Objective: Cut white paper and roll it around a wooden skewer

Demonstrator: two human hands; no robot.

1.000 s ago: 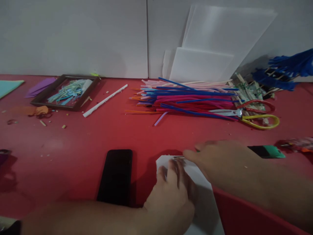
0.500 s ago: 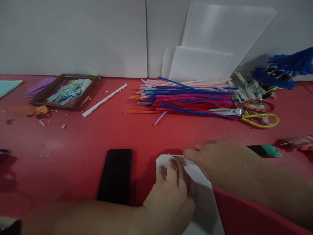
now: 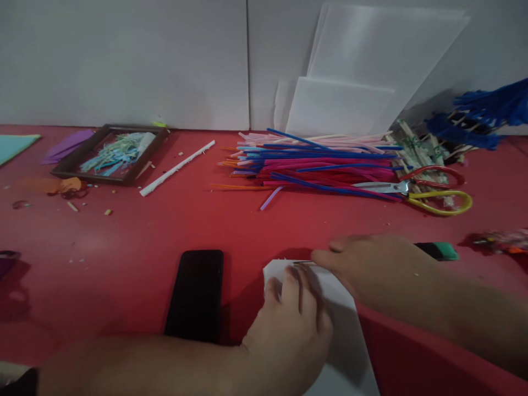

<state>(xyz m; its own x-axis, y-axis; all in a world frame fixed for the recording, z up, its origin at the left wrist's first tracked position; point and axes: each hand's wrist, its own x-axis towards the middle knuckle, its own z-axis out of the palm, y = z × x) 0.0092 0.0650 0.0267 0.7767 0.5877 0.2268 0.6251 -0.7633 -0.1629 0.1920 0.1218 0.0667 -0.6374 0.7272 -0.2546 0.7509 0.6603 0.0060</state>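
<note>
A white board point(image 3: 346, 352) lies on the red table, its far edge a little ragged at the left corner. My left hand point(image 3: 289, 324) presses down on it with bent, slightly spread fingertips near that far edge. The thumb is hidden. My right hand point(image 3: 367, 264) is closed around a utility knife point(image 3: 439, 251), whose black and green handle end shows behind the wrist. Its thin dark blade points left along the board's far edge, close to my left fingertips. Most of the knife is covered by the hand.
A black phone point(image 3: 196, 294) lies left of the board. Behind are a white strip point(image 3: 177, 168), pipe cleaners point(image 3: 313, 165), scissors point(image 3: 433, 190) and a brown frame point(image 3: 124, 179) with paper shreds. White sheets point(image 3: 371, 60) lean on the wall. Small scraps dot the table.
The visible handle end of the knife has shifted left behind my right wrist. My right hand has moved very slightly right; my left hand stays on the board.
</note>
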